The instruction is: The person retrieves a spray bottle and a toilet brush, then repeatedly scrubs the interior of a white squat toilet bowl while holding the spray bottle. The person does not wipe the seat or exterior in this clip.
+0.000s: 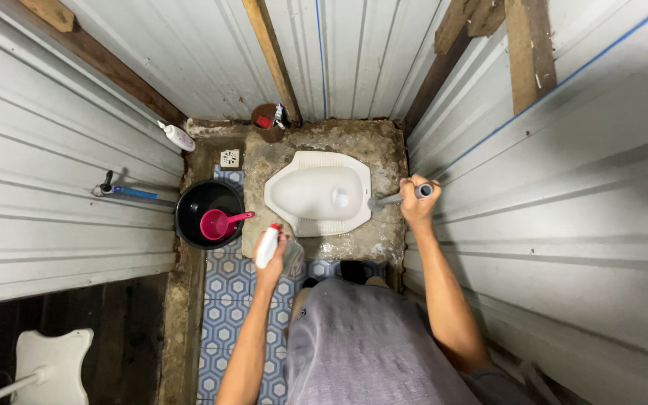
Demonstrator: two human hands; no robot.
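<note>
Looking down into a narrow stall w/ corrugated metal walls (61,142). White squat toilet pan (316,193) is set in a raised concrete slab (354,142) at centre. Right hand (416,201) is closed tight around a grey brush handle (403,196), held at the pan's right rim; brush end is seen touching the rim. Left hand (273,255) is wrapped round a white spray bottle (267,244) w/ red top, held just in front of the pan's near edge. Black bucket (208,213) w/ pink dipper (219,223) inside is seen left of the slab. Blue patterned floor tiles (226,300) are seen below.
</note>
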